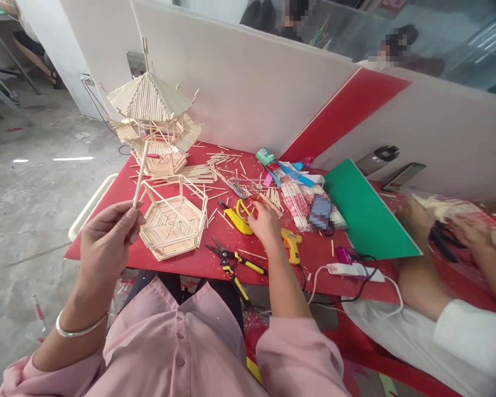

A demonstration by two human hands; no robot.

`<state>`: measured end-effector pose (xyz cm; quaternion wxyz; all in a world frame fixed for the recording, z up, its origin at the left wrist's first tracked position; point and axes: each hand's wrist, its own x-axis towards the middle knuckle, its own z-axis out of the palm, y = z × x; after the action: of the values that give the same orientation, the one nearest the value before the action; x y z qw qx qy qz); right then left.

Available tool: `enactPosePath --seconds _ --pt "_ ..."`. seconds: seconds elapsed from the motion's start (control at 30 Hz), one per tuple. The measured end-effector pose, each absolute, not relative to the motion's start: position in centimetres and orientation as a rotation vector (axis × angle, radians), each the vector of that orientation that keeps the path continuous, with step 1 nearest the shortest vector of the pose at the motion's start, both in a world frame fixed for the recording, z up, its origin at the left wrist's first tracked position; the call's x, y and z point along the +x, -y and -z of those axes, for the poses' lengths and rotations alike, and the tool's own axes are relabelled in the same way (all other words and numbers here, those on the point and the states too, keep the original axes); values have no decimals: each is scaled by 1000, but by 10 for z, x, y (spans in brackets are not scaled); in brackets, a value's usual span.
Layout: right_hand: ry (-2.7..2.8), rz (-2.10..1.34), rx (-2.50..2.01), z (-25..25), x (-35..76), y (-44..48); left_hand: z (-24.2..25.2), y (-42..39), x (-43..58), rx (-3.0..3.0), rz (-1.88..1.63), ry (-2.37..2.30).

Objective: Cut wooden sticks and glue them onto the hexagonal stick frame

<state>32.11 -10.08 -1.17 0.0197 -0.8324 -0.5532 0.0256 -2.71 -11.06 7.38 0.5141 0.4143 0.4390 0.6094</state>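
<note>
My left hand (109,229) is closed around the lower end of a thin wooden stick (143,173), held nearly upright above the table's left side. My right hand (267,223) reaches over the table with its fingers curled at the handle of a yellow-handled cutter (237,219). Between my hands lies a hexagonal stick frame (173,226) with a ringed floor and low rails. Behind it stands a pavilion model (149,105) made of sticks, with a pointed roof. Black-and-yellow pliers (229,262) lie open near the front edge, and a yellow glue gun (291,245) rests by my right wrist.
Loose sticks (202,173) litter the red table (248,264). Bagged sticks (295,207) and a green can (265,156) lie toward the back. A green board (367,215) stands at right, beside a co-worker's hands (471,229). A power strip (355,271) trails cables along the front edge.
</note>
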Motion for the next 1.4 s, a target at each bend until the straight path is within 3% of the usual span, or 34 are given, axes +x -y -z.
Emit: enactPosePath --seconds 0.23,0.6,0.77,0.93,1.13,1.4 --pt "1880 -286 -2695 15 332 26 -65 113 -52 1009 -1486 -1146" --pt "1703 -94 -2598 -7 347 52 -80 81 -65 1301 -1012 -1186" --pt "1695 -315 -2390 -23 350 80 -86 79 -61 1372 -990 -1218" --pt "1312 -930 -1908 -49 330 114 -94 68 -57 1501 -794 -1283" --pt "1371 -1053 -1662 -77 300 147 -97 52 -42 1721 -575 -1328" --pt "1401 -1249 -1486 -79 277 163 -94 48 -27 1811 -411 -1285"
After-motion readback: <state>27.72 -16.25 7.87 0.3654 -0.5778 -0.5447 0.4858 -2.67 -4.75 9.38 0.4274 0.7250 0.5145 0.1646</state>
